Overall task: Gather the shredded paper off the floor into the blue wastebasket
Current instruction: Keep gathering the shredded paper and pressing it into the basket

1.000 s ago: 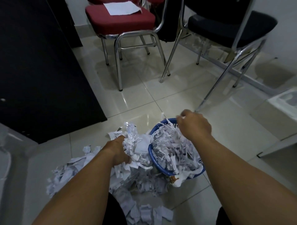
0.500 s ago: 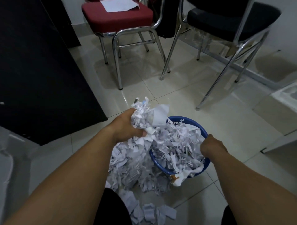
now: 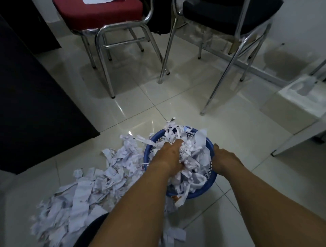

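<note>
1. Blue wastebasket (image 3: pixel 209 188): stands upright on the tiled floor (image 3: pixel 176 105), close to the floor's near edge and a little right of its middle. It is filled above the rim with shredded paper (image 3: pixel 194 158), and some strips hang over the near wall.
2. Left hand (image 3: pixel 169 155): reaches into the mouth of the wastebasket from the near-left side. The grip is closed, with the fingers curled down into the topmost paper and the fingertips hidden among the strips.
3. Right hand (image 3: pixel 225 158): sits on the right rim of the wastebasket. The grip is closed on the rim, with the fingers hooked over its edge.
4. Loose heap (image 3: pixel 84 194): more shredded paper lies on the floor, touching the left wall of the wastebasket and spreading toward the floor's near-left corner. A few strips lie at the near edge.
5. Red chair (image 3: pixel 98 12) and black chair (image 3: pixel 220 15): stand side by side toward the far edge on chrome legs, well apart from the wastebasket. A white sheet (image 3: pixel 97 1) rests on the red seat.
6. Dark cabinet (image 3: pixel 35 88): runs along the floor's left edge.
</note>
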